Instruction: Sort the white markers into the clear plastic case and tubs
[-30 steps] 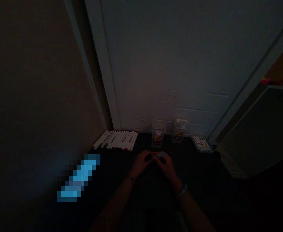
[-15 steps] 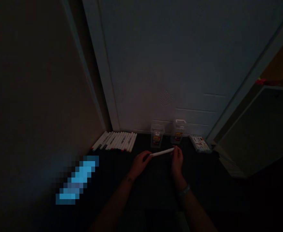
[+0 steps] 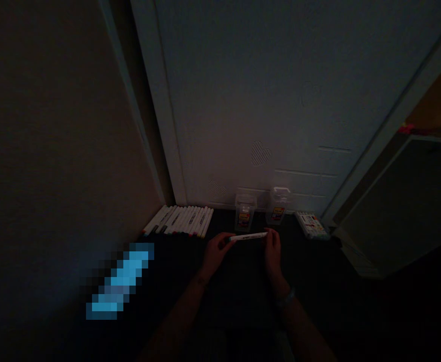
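Between my two hands is a white marker (image 3: pixel 248 236) with dark print along its barrel, held nearly level above the dark tabletop. My left hand (image 3: pixel 217 247) pinches its left end, where a bit of teal shows. The fingers of my right hand (image 3: pixel 272 244) are closed on the other end. Just behind the marker stands a clear plastic container (image 3: pixel 245 211) with a yellow and red label. A second clear container (image 3: pixel 278 206) with a similar label is to its right, farther back.
A row of white markers (image 3: pixel 185 220) with coloured ends lies at the back left. At the back right is a pack of markers (image 3: pixel 311 224). The white panel (image 3: pixel 243 100) rises behind the table, and a wall (image 3: pixel 54 125) closes in the left side. A blurred bright blue patch (image 3: pixel 124 279) is at lower left.
The marker has turned so its print now shows, and it lies more level. Both my hands have shifted slightly to the left. The containers have stayed in place.
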A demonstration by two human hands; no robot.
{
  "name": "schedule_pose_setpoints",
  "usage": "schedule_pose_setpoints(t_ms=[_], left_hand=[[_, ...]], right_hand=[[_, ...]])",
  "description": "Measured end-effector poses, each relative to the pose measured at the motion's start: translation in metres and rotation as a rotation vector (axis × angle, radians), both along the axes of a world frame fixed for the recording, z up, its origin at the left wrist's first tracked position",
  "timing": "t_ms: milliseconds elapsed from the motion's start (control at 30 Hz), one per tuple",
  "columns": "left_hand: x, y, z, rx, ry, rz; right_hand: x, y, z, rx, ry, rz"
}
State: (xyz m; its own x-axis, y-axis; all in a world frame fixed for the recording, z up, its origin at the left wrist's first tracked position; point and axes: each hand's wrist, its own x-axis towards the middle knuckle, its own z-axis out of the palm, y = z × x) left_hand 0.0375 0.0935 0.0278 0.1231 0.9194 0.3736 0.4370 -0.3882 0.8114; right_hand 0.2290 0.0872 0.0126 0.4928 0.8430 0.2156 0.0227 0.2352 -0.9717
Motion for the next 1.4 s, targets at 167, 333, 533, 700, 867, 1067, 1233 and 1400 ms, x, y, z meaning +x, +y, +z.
schedule_pose_setpoints(t_ms=[167, 333, 533, 700, 867, 1067, 1233, 1400], left_hand=[[-0.001, 0.004, -0.009, 0.007, 0.076, -0.044], [-0.003, 0.006, -0.014, 0.11, 0.232, -0.02], [-0.004, 0.007, -0.017, 0.146, 0.345, 0.003], [-0.004, 0.009, -0.019, 0.141, 0.371, 0.007], [-0.005, 0.01, -0.018, 0.142, 0.37, -0.013], [-0.006, 0.009, -0.018, 0.14, 0.367, -0.009], [-0.005, 0.009, -0.017, 0.143, 0.344, -0.023], [-0.005, 0.01, -0.017, 0.117, 0.332, -0.016]], right_hand=[[-0.003, -0.005, 0.006, 0.064, -0.1, -0.087], [-0.004, -0.012, 0.022, 0.138, -0.166, -0.22], [0.027, -0.005, 0.109, 0.329, -0.228, -0.412], [0.045, 0.01, 0.196, 0.546, -0.529, -0.477], [0.021, 0.035, 0.215, 0.47, -0.976, -0.452], [-0.01, 0.054, 0.171, 0.319, -1.237, -0.289], [-0.013, 0.06, 0.135, 0.227, -1.237, -0.21], [-0.011, 0.062, 0.121, 0.182, -1.23, -0.109]])
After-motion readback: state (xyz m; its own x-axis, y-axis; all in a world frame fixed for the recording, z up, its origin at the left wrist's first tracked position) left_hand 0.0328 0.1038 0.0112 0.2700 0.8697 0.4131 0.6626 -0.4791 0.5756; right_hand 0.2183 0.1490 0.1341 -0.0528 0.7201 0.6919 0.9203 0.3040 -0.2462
